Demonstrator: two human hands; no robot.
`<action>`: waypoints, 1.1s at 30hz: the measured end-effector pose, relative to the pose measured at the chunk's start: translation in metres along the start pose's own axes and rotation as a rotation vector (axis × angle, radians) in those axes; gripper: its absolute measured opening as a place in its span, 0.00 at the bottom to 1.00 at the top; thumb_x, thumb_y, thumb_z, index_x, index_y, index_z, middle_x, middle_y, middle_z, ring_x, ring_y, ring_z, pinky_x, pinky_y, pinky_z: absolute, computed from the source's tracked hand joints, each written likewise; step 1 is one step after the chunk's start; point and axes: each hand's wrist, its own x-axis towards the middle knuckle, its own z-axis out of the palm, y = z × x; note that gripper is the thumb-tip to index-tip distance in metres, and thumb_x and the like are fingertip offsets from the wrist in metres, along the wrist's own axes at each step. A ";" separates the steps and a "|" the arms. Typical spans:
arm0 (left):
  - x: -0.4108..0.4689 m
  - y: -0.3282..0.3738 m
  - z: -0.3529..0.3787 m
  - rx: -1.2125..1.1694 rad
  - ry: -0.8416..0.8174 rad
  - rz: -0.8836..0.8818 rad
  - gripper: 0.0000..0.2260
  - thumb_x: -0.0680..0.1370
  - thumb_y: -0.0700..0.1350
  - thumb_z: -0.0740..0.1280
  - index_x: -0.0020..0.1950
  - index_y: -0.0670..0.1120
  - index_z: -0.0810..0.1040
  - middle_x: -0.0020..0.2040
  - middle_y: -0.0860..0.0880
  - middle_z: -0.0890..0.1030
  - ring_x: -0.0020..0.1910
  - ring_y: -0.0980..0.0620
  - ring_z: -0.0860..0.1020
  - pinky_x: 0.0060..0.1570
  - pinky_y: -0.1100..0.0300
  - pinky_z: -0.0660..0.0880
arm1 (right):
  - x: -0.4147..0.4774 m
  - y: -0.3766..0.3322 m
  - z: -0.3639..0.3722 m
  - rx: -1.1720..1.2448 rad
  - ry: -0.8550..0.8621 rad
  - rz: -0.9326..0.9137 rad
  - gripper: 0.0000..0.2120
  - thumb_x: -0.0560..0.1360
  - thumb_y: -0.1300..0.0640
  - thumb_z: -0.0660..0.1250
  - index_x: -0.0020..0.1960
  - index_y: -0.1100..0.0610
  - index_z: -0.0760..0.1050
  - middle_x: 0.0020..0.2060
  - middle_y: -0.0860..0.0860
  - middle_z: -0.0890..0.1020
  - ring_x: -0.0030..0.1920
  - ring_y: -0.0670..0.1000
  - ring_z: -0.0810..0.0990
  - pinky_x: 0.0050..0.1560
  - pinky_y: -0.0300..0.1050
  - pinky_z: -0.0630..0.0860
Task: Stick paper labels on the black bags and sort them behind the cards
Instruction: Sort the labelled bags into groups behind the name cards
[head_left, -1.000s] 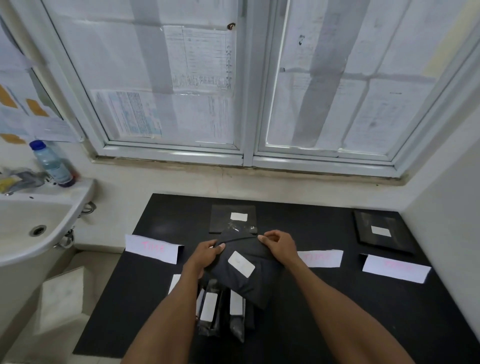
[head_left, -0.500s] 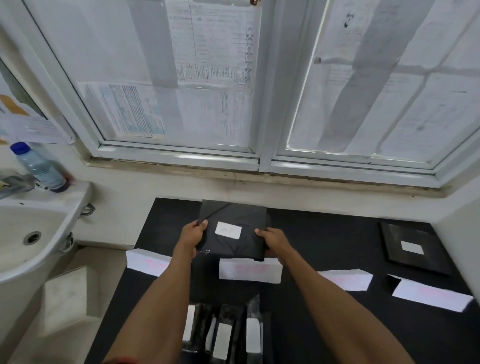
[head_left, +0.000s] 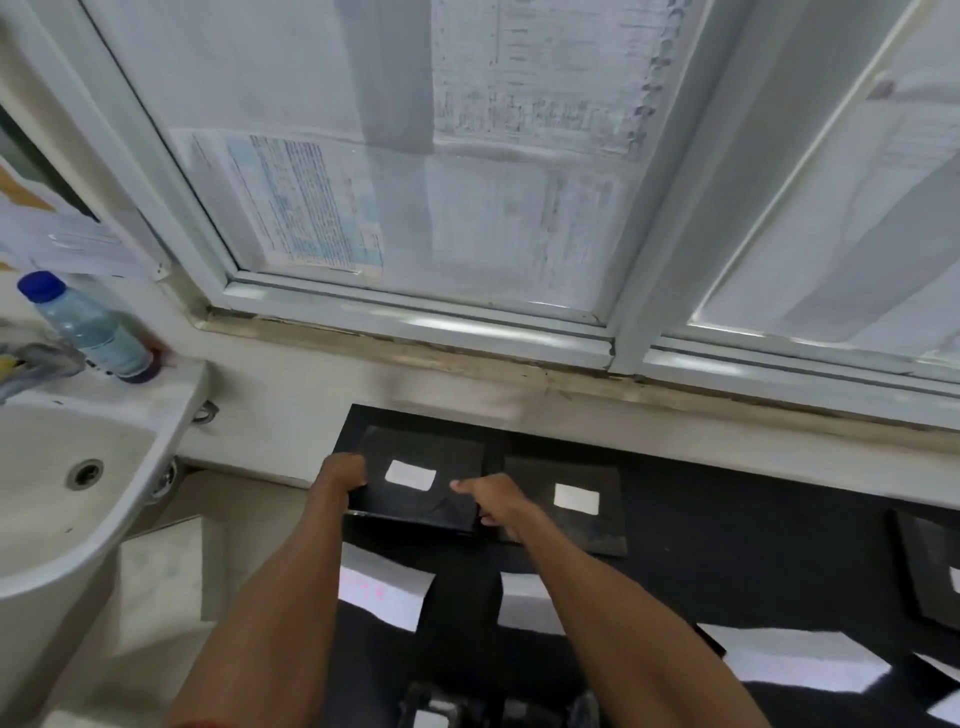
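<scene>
A flat black bag (head_left: 415, 496) with a white paper label (head_left: 410, 475) lies at the far left corner of the black table (head_left: 727, 545), behind the leftmost white card (head_left: 382, 590). My left hand (head_left: 340, 475) grips its left edge and my right hand (head_left: 491, 501) holds its right edge. A second labelled black bag (head_left: 566, 519) lies just to the right, behind another white card (head_left: 530, 603). A third black bag (head_left: 930, 566) shows at the right edge. More bags (head_left: 467, 709) sit at the near edge, partly cut off.
Further white cards (head_left: 800, 660) lie along the table to the right. A white sink (head_left: 67, 499) with a water bottle (head_left: 88, 327) stands on the left. A papered window (head_left: 467, 208) and wall rise right behind the table.
Both hands carried the labelled bag from the near middle of the table up and leftward, and it now rests behind the leftmost card. The view has tilted and shifted left.
</scene>
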 end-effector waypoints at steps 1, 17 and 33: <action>0.003 0.003 -0.005 -0.022 0.008 0.005 0.15 0.80 0.35 0.59 0.66 0.32 0.73 0.65 0.35 0.74 0.62 0.42 0.75 0.49 0.56 0.74 | 0.008 -0.004 0.006 0.019 -0.007 -0.013 0.30 0.73 0.47 0.70 0.68 0.63 0.69 0.66 0.54 0.73 0.60 0.54 0.73 0.55 0.46 0.73; -0.076 -0.011 0.001 -0.211 -0.073 0.211 0.20 0.75 0.33 0.63 0.67 0.41 0.74 0.65 0.44 0.75 0.64 0.49 0.72 0.62 0.60 0.68 | -0.050 0.059 0.035 -0.175 0.042 -0.239 0.24 0.68 0.52 0.75 0.62 0.55 0.74 0.53 0.54 0.82 0.55 0.52 0.79 0.62 0.46 0.74; -0.248 -0.210 0.024 -0.093 -0.167 0.141 0.16 0.70 0.32 0.65 0.53 0.44 0.82 0.55 0.42 0.82 0.52 0.44 0.80 0.57 0.51 0.78 | -0.214 0.230 0.124 -0.661 0.388 -0.501 0.46 0.64 0.39 0.74 0.73 0.52 0.56 0.63 0.52 0.68 0.63 0.55 0.70 0.57 0.50 0.73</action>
